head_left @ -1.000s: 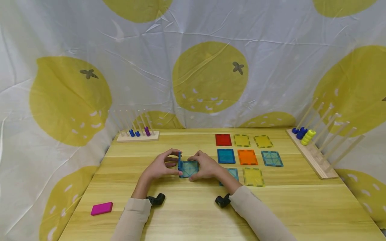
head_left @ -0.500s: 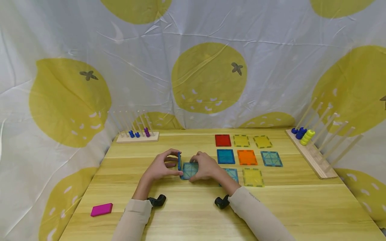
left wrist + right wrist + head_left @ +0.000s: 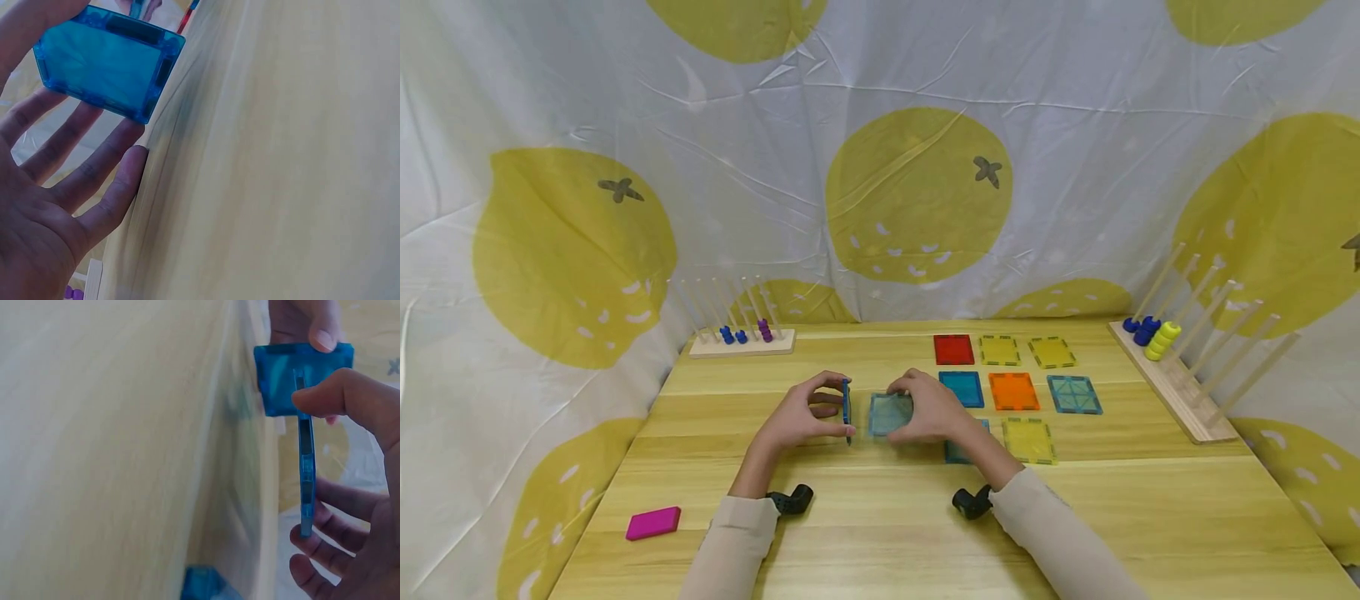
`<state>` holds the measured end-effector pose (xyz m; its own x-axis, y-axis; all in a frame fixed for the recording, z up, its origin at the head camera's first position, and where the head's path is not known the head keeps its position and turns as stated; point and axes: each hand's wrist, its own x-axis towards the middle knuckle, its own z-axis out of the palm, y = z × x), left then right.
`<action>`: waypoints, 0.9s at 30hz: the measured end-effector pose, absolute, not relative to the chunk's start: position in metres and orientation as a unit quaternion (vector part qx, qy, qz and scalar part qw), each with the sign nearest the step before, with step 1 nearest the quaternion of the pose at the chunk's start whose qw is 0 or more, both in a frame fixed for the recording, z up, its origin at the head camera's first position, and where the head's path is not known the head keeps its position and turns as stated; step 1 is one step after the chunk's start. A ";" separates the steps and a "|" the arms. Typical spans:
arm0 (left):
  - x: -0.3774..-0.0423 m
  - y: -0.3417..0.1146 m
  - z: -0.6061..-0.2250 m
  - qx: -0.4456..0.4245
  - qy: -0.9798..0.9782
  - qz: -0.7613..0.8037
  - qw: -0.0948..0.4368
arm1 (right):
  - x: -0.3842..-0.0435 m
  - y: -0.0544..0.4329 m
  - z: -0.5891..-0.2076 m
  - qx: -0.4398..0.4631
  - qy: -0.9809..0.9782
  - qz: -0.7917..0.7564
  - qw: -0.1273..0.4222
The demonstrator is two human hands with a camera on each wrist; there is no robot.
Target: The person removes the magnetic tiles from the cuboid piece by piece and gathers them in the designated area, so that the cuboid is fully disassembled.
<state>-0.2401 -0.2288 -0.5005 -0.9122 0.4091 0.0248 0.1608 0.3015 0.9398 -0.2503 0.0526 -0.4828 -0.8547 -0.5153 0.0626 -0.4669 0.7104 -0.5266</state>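
Note:
My left hand [image 3: 797, 414] grips a blue square tile [image 3: 847, 408] that stands on edge between thumb and fingers. The left wrist view shows this blue tile [image 3: 103, 62] face-on, fingertips on its border. To its right, my right hand [image 3: 934, 408] pinches a pale blue see-through tile [image 3: 889, 415], held nearly flat. From the right wrist, the pale tile [image 3: 306, 469] appears edge-on between thumb and fingers, off the wood. A gap separates the two held tiles. Another pale blue tile [image 3: 958, 452] lies partly hidden under my right forearm.
Flat tiles at the right include red [image 3: 954, 350], orange [image 3: 1014, 392], dark blue [image 3: 961, 389] and yellow [image 3: 1029, 441] ones. Pegged bead stands occupy the back left [image 3: 742, 343] and right edge [image 3: 1176, 383]. A pink block [image 3: 652, 523] lies front left.
The pale tile, earlier against the foot of the upright blue tile, has come away and moved right with my right hand. My left hand stays nearly still with the blue tile.

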 end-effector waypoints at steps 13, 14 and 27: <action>-0.240 -0.229 -0.501 0.173 0.809 0.549 0.119 | -0.237 0.129 -0.475 -0.294 0.903 -0.313 0.017; -0.239 -0.229 -0.501 0.171 0.809 0.550 0.120 | -0.236 0.136 -0.475 -0.293 0.902 -0.316 0.019; -0.239 -0.226 -0.499 0.170 0.809 0.548 0.126 | -0.214 0.226 -0.467 -0.250 0.920 -0.303 -0.009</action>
